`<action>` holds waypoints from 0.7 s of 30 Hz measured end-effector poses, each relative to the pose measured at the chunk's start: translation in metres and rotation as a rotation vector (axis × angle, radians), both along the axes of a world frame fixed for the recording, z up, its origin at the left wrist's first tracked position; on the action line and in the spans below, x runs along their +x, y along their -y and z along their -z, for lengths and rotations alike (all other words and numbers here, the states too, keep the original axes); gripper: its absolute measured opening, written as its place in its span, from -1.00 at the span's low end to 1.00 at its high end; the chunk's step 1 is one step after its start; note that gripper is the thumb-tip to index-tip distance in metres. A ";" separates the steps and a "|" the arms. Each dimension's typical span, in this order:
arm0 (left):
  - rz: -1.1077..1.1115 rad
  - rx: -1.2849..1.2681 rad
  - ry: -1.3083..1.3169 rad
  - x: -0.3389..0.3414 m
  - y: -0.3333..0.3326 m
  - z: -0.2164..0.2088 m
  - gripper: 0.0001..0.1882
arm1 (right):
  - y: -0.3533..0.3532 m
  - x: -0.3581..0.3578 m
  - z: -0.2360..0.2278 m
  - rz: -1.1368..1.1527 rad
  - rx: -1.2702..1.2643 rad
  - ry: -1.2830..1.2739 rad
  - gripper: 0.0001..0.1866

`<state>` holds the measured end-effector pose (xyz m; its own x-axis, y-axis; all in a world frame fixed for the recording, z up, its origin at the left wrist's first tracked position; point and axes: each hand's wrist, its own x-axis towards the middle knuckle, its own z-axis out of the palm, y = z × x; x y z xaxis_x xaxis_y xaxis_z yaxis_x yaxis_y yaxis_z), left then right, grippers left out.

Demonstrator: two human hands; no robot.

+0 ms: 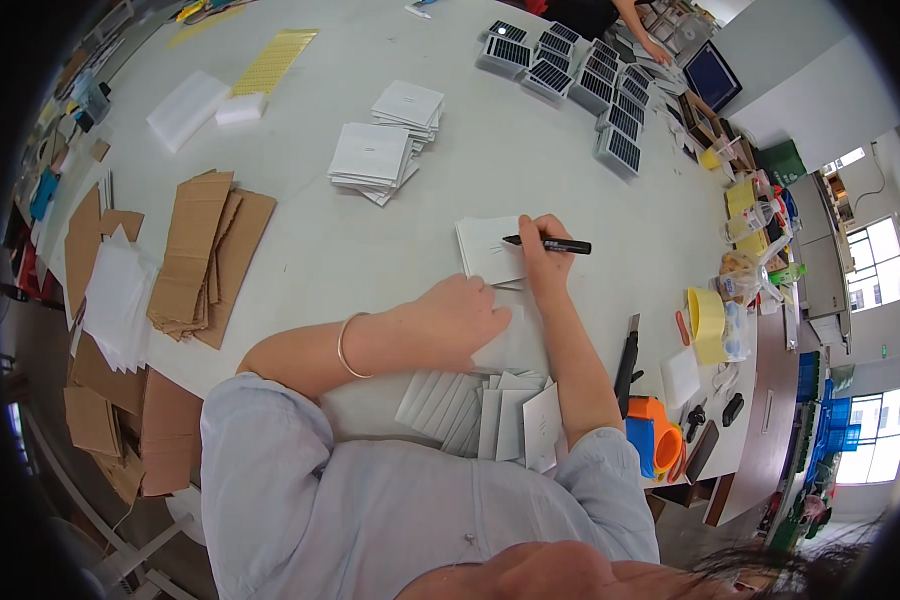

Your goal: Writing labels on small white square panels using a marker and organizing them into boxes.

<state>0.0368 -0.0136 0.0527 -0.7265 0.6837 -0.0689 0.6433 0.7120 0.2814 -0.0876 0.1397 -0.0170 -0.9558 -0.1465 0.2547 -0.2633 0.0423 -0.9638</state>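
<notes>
Fanned white cards [490, 408] partly hidden under forearms; right hand [542, 262] grips black marker [550, 244], left hand [465, 315] flat on paper [488, 250].

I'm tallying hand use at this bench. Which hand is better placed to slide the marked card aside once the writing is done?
Probably the left hand: it lies flat and free on the white cards, just below the one being marked. The right hand is busy, its grip closed on the black marker.

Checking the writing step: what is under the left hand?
The left hand rests flat on white paper, beside the sheet where the right hand holds a black marker. The paper's covered part is hidden.
</notes>
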 end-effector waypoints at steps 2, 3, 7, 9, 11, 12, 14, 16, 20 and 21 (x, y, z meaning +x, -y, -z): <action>-0.002 -0.038 0.042 -0.002 -0.001 -0.005 -0.52 | 0.004 0.002 -0.001 -0.018 0.063 -0.036 -0.70; -0.006 -0.075 0.084 -0.004 -0.001 -0.006 -0.53 | 0.004 0.002 0.000 -0.038 0.078 -0.057 -0.71; -0.204 -0.012 0.053 -0.026 0.003 0.004 -0.52 | 0.006 0.005 -0.002 -0.064 0.124 -0.045 -0.71; -0.398 0.101 -0.139 -0.036 0.006 0.010 -0.49 | 0.005 0.003 0.000 -0.053 0.147 -0.048 -0.72; -0.409 0.148 -0.294 -0.041 0.011 0.030 -0.51 | 0.008 0.003 0.000 -0.057 0.166 -0.050 -0.72; -0.410 0.200 -0.449 -0.044 0.012 0.036 -0.52 | 0.007 0.003 0.001 -0.061 0.176 -0.067 -0.72; -0.411 0.189 -0.364 -0.047 0.014 0.046 -0.52 | 0.006 0.004 0.001 -0.064 0.186 -0.085 -0.72; -0.409 0.179 -0.280 -0.049 0.016 0.042 -0.52 | 0.003 0.006 -0.001 -0.046 0.116 -0.053 -0.71; -0.410 0.171 -0.148 -0.050 0.018 0.036 -0.49 | -0.004 0.003 0.005 -0.051 0.095 -0.090 -0.70; -0.408 0.174 -0.148 -0.050 0.019 0.036 -0.50 | -0.004 0.006 0.003 -0.059 0.112 -0.083 -0.70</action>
<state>-0.0134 -0.0325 0.0168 -0.9318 0.3326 0.1456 0.3629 0.8654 0.3454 -0.0818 0.1440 -0.0202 -0.9211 -0.2338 0.3112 -0.3470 0.1308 -0.9287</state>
